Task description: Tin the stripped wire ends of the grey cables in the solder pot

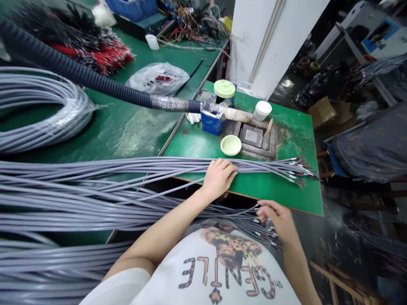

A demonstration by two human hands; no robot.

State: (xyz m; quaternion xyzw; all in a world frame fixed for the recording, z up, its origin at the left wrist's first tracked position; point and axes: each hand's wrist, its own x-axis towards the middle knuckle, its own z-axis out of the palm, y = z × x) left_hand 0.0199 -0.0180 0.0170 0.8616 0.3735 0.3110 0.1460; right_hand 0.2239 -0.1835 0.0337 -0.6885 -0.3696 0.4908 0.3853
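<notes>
A bundle of long grey cables [260,166] lies across the green board, its stripped ends [297,169] with red and dark wires pointing right. My left hand [219,176] rests over this bundle with its fingers wrapped round it. Lower right, my right hand [275,214] pinches the end of a grey cable at the board's front edge. Below it, a second group of cable ends [265,231] hangs near my shirt. More grey cables [63,212] stretch away to the left.
A solder pot [253,134] sits on the green board [190,146], beside a light green dish [231,145], a white tub [262,110] and a blue box [211,123]. A black hose [121,90] crosses above the table. Coiled cable [73,110] lies at left.
</notes>
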